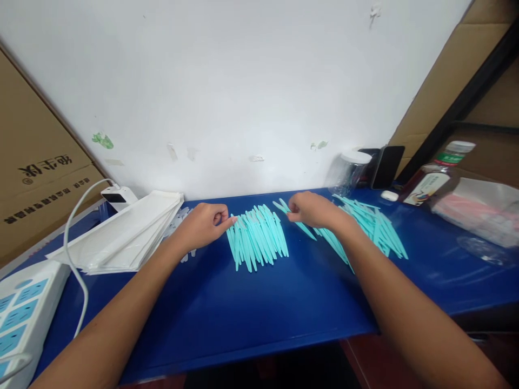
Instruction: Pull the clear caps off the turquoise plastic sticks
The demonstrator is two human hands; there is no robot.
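Note:
A row of slim turquoise plastic sticks [259, 237], shaped like eyebrow razors, lies side by side in front of me. My left hand [206, 222] is at the row's left end, fingers curled and thumb tip touching the nearest stick tops; whether it pinches anything is hidden. To the right of the row, my right hand [310, 209] is closed on a turquoise stick [305, 230] whose tapered end slants out below the fingers. Another stick end shows beyond that hand. More turquoise sticks [375, 227] lie in a loose heap, partly behind my right forearm.
White flat sleeves [133, 232] are stacked at left, with small translucent pieces [174, 222] beside them. A power strip [24, 310] and white cable lie nearer. At right stand a clear jar [351, 173], a phone [388, 166], a bottle [436, 173] and a plastic bag [482, 208].

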